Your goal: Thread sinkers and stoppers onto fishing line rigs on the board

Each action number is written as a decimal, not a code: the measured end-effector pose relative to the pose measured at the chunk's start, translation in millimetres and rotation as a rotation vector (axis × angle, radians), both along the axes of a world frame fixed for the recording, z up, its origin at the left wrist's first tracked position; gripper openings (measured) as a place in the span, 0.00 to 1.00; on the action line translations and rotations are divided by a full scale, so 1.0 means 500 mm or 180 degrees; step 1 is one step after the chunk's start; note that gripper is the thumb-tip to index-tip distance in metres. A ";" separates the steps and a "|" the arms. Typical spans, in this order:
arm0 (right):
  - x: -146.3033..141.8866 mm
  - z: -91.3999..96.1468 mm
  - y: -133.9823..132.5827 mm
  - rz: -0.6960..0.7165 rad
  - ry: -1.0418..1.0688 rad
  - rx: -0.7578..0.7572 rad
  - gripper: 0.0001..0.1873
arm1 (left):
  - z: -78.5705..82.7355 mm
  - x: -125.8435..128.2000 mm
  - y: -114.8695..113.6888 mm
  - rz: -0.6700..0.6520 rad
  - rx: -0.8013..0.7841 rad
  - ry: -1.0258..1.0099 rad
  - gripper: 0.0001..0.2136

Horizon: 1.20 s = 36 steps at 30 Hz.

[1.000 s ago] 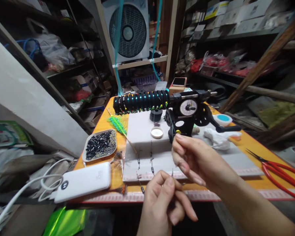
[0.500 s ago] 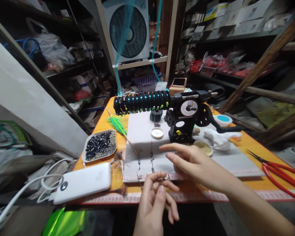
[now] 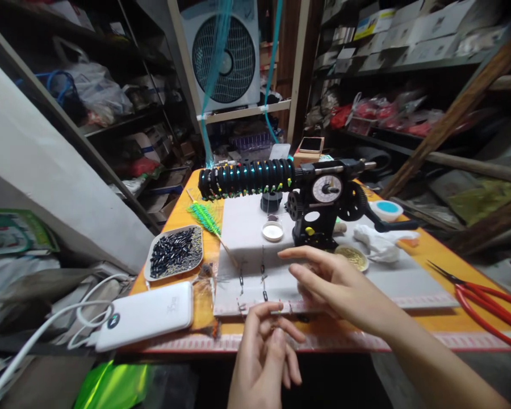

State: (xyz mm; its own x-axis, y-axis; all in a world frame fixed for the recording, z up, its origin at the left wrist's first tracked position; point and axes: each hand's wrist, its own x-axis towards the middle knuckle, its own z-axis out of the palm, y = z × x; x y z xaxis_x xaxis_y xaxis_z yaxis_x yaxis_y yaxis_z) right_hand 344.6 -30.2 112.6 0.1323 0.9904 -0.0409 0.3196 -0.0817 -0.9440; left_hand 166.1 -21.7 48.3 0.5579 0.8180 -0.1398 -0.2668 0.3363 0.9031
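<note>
My left hand [image 3: 266, 358] is low in front of the table's near edge, its fingers curled and the thumb close against them. A tiny yellow-green bit shows at its index fingertip; what the fingers pinch is too small to make out. Above the grey board [image 3: 238, 250], my right hand [image 3: 334, 278] has its thumb and index finger stretched and apart, with the other fingers partly hidden beneath. Small black tackle pieces with thin wire ends, one of them a dark piece [image 3: 264, 295], lie on the board just beyond my left hand.
A black hand-cranked winder [image 3: 315, 213] carries a row of black rings with teal line [image 3: 247, 177]. Leftward are a tray of black tubes [image 3: 174, 255], a white power bank [image 3: 147, 315] and a green bristly stick [image 3: 206, 218]. Red-handled scissors [image 3: 481, 295] lie right.
My left hand has shifted slightly down and left, and a red bit seen near its index fingertip no longer shows. My right hand has barely moved, staying spread over the board.
</note>
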 end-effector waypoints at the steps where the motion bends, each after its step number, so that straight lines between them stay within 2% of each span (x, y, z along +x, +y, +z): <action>1: -0.003 0.000 0.002 0.0038 -0.0028 0.0021 0.22 | 0.001 0.000 0.000 -0.0003 -0.0010 0.0009 0.23; 7: -0.003 0.008 -0.027 0.0159 -0.0169 0.0035 0.18 | 0.007 -0.004 0.006 0.0115 0.0052 0.0175 0.22; 13: 0.045 0.018 -0.103 -0.0124 -0.0068 0.0371 0.18 | 0.018 -0.008 -0.001 0.0261 0.0748 0.0776 0.16; 18: 0.067 0.002 -0.155 -0.0149 0.0690 0.0143 0.21 | 0.016 0.009 -0.010 0.0090 0.1137 0.1077 0.12; 21: 0.064 0.000 -0.178 -0.0486 0.1321 -0.0086 0.23 | 0.005 0.021 -0.013 -0.0084 0.1803 0.1191 0.14; 23: 0.064 -0.001 -0.185 -0.0688 0.1499 -0.0193 0.24 | -0.002 0.027 -0.014 -0.0170 0.2173 0.1259 0.18; 25: 0.064 -0.007 -0.186 -0.0573 0.1322 -0.0234 0.22 | -0.005 0.031 -0.017 -0.0188 0.2117 0.1307 0.21; 30: 0.020 -0.017 -0.172 -0.0062 0.0324 -0.0275 0.16 | 0.012 0.036 -0.026 -0.0163 0.1335 0.1103 0.19; 32: -0.012 -0.010 -0.169 0.0214 -0.0513 0.0074 0.11 | 0.020 0.037 -0.025 -0.0331 0.0971 0.0737 0.24; 34: -0.028 -0.001 -0.169 0.0512 -0.1258 0.0611 0.12 | 0.026 0.039 -0.022 -0.0511 0.0666 0.0401 0.31; 36: -0.019 0.002 -0.165 0.0489 -0.1680 0.0906 0.12 | 0.029 0.043 -0.019 -0.0591 0.0430 0.0251 0.32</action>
State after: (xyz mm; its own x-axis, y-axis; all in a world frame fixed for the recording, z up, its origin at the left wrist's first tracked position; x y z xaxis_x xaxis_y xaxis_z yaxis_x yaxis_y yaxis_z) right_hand 335.2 -112.6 113.5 -0.0823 0.9622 0.2597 0.7376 0.2341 -0.6333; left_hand 187.9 -31.2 62.9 0.6921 0.7168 -0.0852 -0.1386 0.2477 0.9589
